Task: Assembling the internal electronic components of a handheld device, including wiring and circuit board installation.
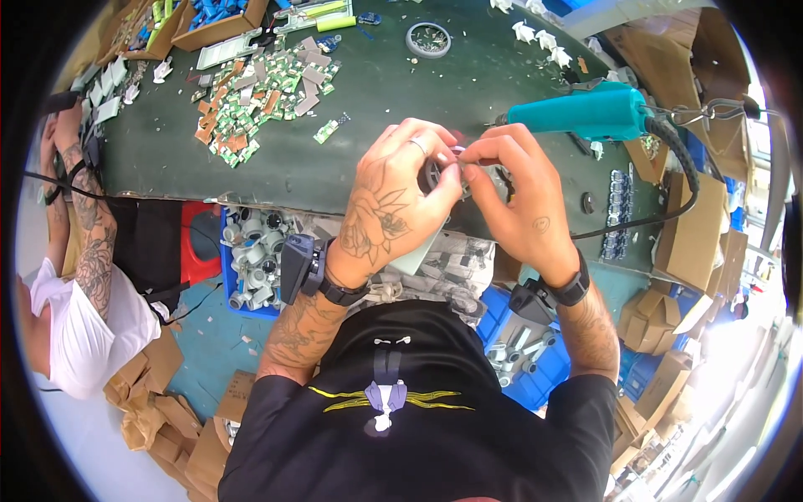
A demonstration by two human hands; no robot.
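Over the near edge of the dark green table, my two hands meet almost fingertip to fingertip. My left hand (pixel 391 197) is closed round a dark rounded part (pixel 431 175), mostly hidden by the fingers. Opposite it, my right hand (pixel 520 194) pinches thumb against forefinger at the part's top edge. Something thin and pale pink (pixel 457 149) shows between the fingertips, too small to make out. Just beyond the right hand hangs a teal electric screwdriver (pixel 577 113), its tip pointing left. A single small green circuit board (pixel 331 128) lies past my left hand.
A heap of green circuit boards (pixel 242 113) covers the table's left, below cardboard boxes (pixel 219 29). A round dish (pixel 428 40) holds small bits. Right: a row of small metallic parts (pixel 617 214) and a black cable (pixel 693 171). Blue bins (pixel 224 289) stand below; a co-worker (pixel 92 309) sits left.
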